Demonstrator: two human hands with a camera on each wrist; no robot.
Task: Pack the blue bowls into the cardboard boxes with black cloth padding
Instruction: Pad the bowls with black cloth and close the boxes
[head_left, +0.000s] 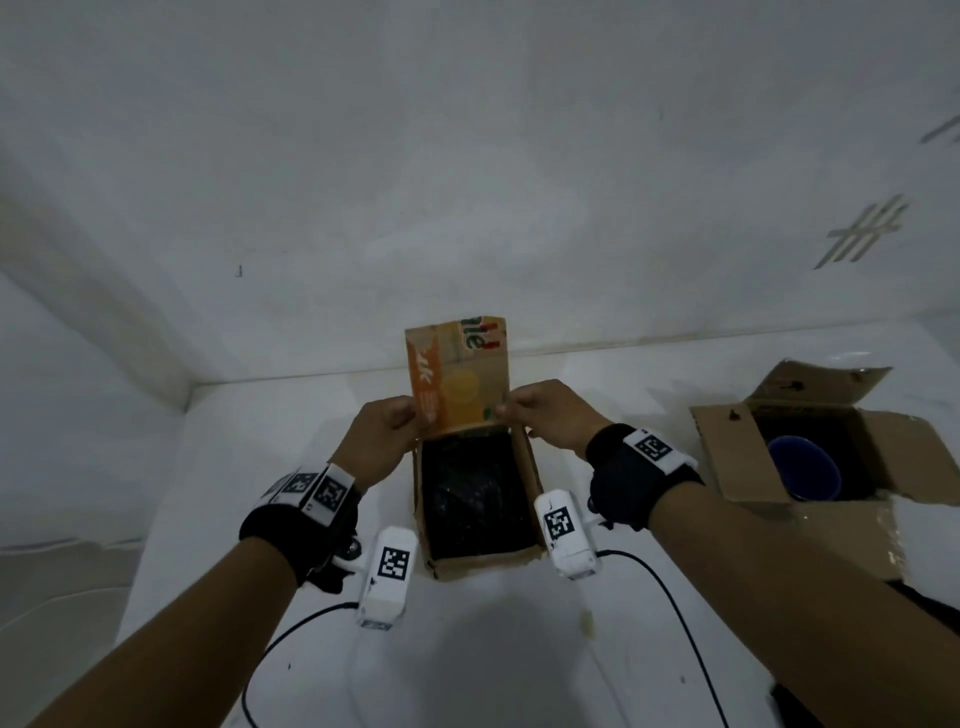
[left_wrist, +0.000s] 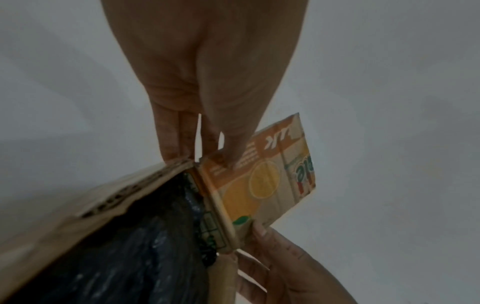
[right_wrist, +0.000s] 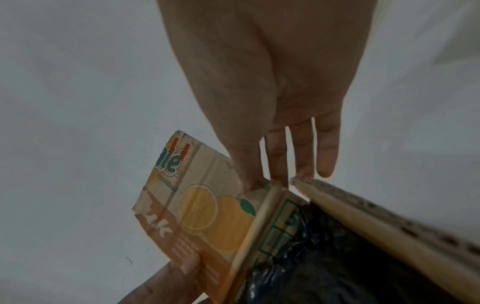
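— Step? Closing the middle box (head_left: 480, 499): left hand (head_left: 382, 436) and right hand (head_left: 545, 410) pinching its far flap (head_left: 457, 379), cloth (head_left: 475, 493) inside.
— Bowl (head_left: 802, 467)? In right box (head_left: 810, 441). Next, probably: folding flap down, nearward.

Dim, greyish light all round me, my arms casting a soft shadow on the worktop (head_left: 493, 649) below, wide-angle bending at the edges, both wrist views grainy and blurred.
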